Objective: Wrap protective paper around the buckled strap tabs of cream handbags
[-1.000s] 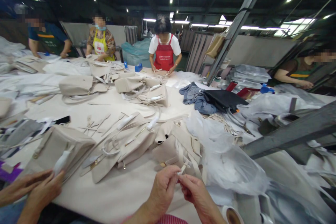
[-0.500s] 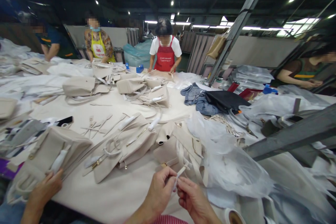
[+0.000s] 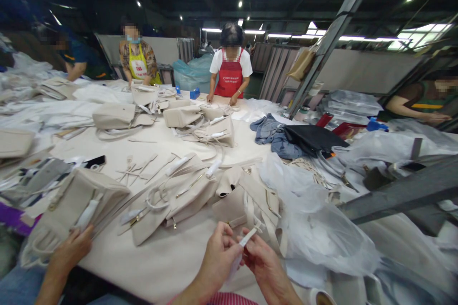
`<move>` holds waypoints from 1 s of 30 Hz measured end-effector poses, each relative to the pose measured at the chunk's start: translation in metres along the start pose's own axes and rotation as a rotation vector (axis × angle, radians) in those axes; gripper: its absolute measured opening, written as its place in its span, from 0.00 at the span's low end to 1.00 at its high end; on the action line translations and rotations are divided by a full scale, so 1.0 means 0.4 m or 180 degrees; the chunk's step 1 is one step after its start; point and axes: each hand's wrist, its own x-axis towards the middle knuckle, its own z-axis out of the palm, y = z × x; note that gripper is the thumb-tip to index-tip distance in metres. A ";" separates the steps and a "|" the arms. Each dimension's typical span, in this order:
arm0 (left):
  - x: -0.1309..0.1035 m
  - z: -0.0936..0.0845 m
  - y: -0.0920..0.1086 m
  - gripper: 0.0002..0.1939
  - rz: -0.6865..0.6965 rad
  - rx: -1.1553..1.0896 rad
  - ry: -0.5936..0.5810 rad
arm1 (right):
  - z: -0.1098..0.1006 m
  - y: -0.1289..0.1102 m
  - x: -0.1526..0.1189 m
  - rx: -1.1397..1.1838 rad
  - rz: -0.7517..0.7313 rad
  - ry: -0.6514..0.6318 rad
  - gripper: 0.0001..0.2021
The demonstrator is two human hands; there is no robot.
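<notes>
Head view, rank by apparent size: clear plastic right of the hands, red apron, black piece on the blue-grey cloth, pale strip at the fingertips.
1. Clear plastic
2. Red apron and black piece: too alike to rank; the apron is farther off
3. Pale strip, partly hidden by fingers

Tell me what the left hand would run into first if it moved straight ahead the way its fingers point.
Most likely the beige bag just beyond the left hand, though a single view leaves the depth between them unclear.
</notes>
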 end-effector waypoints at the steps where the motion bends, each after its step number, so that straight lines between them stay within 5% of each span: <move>1: 0.000 -0.002 -0.003 0.18 -0.0140 -0.0278 -0.0085 | 0.002 -0.003 -0.002 0.0090 -0.0005 -0.0093 0.29; 6: 0.002 -0.004 -0.021 0.19 -0.0462 -0.0750 -0.0303 | 0.010 -0.019 -0.006 0.0479 0.0235 -0.0563 0.26; 15: -0.015 -0.001 0.012 0.05 0.0481 0.1309 -0.0072 | 0.004 -0.032 0.000 -0.0322 0.0330 -0.0012 0.32; 21: -0.020 -0.009 0.024 0.03 0.0607 0.1650 0.0004 | -0.029 -0.008 0.016 -0.0498 0.0096 0.0042 0.26; 25: -0.009 -0.005 0.007 0.06 0.0372 0.1068 -0.0020 | -0.048 -0.006 0.021 -0.0587 0.0051 -0.0142 0.27; 30: 0.003 -0.001 -0.007 0.20 -0.0862 -0.0741 -0.0271 | -0.053 0.001 0.025 -0.0462 -0.0119 -0.0373 0.27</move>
